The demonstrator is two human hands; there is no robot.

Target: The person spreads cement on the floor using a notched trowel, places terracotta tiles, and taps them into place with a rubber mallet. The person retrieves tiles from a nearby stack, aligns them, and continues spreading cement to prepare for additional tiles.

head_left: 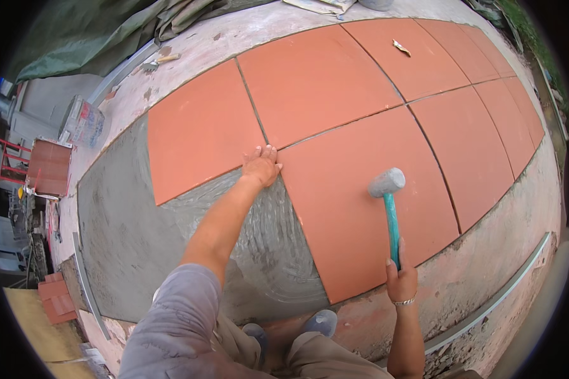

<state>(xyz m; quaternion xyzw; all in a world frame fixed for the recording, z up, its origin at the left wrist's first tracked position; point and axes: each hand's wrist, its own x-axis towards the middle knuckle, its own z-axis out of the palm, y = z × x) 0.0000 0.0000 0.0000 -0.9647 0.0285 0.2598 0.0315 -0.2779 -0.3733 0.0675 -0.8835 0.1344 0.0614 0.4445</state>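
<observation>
My left hand [260, 167] lies with its fingers stretched out on the corner where terracotta-colored tiles [200, 150] meet. Grey mortar [259, 246] with smeared marks shows below that hand and to the left. My right hand [401, 281] grips the teal handle of a rubber mallet [386, 182], whose grey head is over the large tile [335, 221] on the right. More square tiles [449, 139] with dark joints continue to the right and back. A small crumpled scrap [401, 47] sits on a far tile.
A trowel [160, 62] lies on the pale slab behind. At the left are a green tarp [88, 35], a bucket [82, 120], a red hand truck with tiles [47, 167] and stacked tiles [55, 297]. Metal straightedges [90, 284] lie at left and right. My feet [319, 322] are at the near edge.
</observation>
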